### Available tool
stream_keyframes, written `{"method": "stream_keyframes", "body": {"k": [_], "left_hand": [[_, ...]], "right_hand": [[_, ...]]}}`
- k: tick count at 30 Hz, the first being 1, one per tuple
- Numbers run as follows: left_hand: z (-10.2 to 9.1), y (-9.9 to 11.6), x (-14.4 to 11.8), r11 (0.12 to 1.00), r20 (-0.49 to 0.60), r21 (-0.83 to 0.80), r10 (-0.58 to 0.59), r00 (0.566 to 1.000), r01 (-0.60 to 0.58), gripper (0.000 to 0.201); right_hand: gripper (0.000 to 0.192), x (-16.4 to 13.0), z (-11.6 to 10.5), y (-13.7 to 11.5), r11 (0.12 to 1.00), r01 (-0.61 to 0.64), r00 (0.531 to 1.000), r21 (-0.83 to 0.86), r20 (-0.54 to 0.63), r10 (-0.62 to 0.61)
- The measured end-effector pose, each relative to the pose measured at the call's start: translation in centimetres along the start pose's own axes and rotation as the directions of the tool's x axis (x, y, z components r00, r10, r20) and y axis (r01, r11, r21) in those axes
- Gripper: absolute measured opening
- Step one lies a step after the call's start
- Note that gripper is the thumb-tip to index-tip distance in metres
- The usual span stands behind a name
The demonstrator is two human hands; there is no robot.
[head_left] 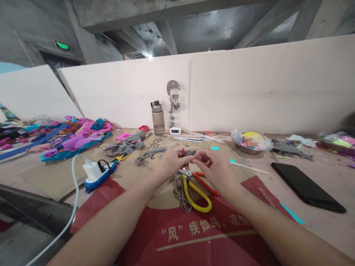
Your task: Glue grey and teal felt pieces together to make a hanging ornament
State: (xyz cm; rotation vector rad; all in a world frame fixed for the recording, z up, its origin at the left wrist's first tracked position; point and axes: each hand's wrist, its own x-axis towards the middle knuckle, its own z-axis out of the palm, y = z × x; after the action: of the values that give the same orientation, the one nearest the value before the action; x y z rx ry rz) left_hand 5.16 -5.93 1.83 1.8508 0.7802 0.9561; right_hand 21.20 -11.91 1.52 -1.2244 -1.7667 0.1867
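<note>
My left hand (pixel 173 160) and my right hand (pixel 215 168) meet above the table, fingertips pinched together on a small grey felt piece (pixel 190 152). The right hand also shows a bit of orange at its fingers. Just below the hands lie yellow-handled scissors (pixel 195 194), red-handled pliers (pixel 206 183) and a loose coil of grey wire (pixel 180 194) on a red and tan printed sheet (pixel 194 229).
A pile of grey felt shapes (pixel 124 146) and coloured felt (pixel 74 138) lies to the left. A power strip with charger (pixel 97 173), a water bottle (pixel 158 118), a small clock (pixel 175 130), a metal bowl (pixel 251 142) and a black phone (pixel 306 186) are around. White partition boards stand behind.
</note>
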Motion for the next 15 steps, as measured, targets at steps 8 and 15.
{"method": "stream_keyframes", "body": {"k": [8, 15], "left_hand": [[0.62, 0.37, -0.38, 0.992, -0.074, 0.108, 0.076, 0.994, -0.068, 0.018], [0.70, 0.62, -0.67, 0.979, -0.124, 0.178, 0.120, 0.985, -0.096, 0.013]], "right_hand": [[0.016, 0.09, 0.10, 0.35, 0.999, -0.029, 1.000, -0.022, 0.000, 0.029], [0.013, 0.22, 0.11, 0.63, 0.998, -0.059, 0.997, 0.029, 0.057, 0.057]]}}
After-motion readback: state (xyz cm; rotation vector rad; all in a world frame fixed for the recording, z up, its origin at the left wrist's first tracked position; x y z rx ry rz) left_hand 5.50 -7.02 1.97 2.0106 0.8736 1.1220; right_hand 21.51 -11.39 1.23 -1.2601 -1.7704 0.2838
